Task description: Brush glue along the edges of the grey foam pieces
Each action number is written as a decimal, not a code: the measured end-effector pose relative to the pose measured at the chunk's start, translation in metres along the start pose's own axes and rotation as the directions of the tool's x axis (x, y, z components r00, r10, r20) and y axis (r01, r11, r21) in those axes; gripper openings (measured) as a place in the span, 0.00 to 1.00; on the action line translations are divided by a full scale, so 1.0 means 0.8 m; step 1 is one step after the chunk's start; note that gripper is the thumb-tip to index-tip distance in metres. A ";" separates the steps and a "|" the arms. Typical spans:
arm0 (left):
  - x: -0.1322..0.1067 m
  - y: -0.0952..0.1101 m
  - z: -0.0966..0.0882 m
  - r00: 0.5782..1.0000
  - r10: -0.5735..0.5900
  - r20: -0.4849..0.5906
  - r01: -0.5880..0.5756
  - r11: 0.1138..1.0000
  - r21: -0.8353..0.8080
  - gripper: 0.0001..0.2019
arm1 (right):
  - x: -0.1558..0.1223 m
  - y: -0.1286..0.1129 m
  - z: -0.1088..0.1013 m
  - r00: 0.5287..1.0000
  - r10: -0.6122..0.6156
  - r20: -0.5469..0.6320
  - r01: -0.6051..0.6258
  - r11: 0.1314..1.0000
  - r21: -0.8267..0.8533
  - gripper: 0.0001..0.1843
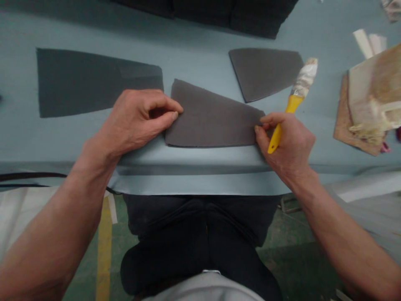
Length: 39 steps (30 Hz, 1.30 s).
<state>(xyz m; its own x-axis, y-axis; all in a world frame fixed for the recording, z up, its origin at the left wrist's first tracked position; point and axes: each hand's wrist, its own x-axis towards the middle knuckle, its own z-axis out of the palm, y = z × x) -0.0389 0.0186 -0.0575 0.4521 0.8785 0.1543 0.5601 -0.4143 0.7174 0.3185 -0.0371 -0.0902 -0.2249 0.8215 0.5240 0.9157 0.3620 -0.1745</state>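
Note:
A dark grey tapered panel [213,117] lies near the table's front edge, between my two hands. My left hand [140,117] pinches its left edge between thumb and fingers. At its narrower right end, my right hand [286,140] pinches the corner. A paintbrush [294,100] with a yellow handle is also tucked in my right hand, its whitened bristles pointing up and away. Behind my left hand lies a longer dark green-grey panel [78,83], partly covered by the hand. Another dark grey panel [265,71] rests behind the brush.
A large black stack [203,16] stands at the table's back. To the right sits a glue-stained, box-like thing [372,88] on a brown board [341,121], with pale strips behind it. A dark cable [31,176] runs along the front edge at left.

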 end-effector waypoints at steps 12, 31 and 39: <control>0.002 0.001 0.003 0.997 -0.072 -0.041 0.070 0.996 -0.054 0.11 | 0.002 0.000 -0.003 1.000 -0.001 0.004 0.001 1.000 0.007 0.07; -0.001 0.001 0.009 1.000 0.003 -0.021 -0.001 0.996 0.095 0.09 | 0.004 -0.002 -0.008 0.998 0.023 0.054 -0.021 0.999 -0.036 0.06; -0.005 0.000 0.006 0.999 0.039 0.005 -0.039 0.990 0.136 0.13 | 0.000 -0.001 -0.007 0.998 0.033 0.055 -0.035 0.999 0.033 0.07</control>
<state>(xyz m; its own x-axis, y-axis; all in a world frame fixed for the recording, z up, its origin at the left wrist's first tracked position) -0.0374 0.0144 -0.0615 0.4766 0.8607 0.1788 0.6315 -0.4767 0.6116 0.3198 -0.0398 -0.0850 -0.2120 0.8559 0.4717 0.9118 0.3469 -0.2198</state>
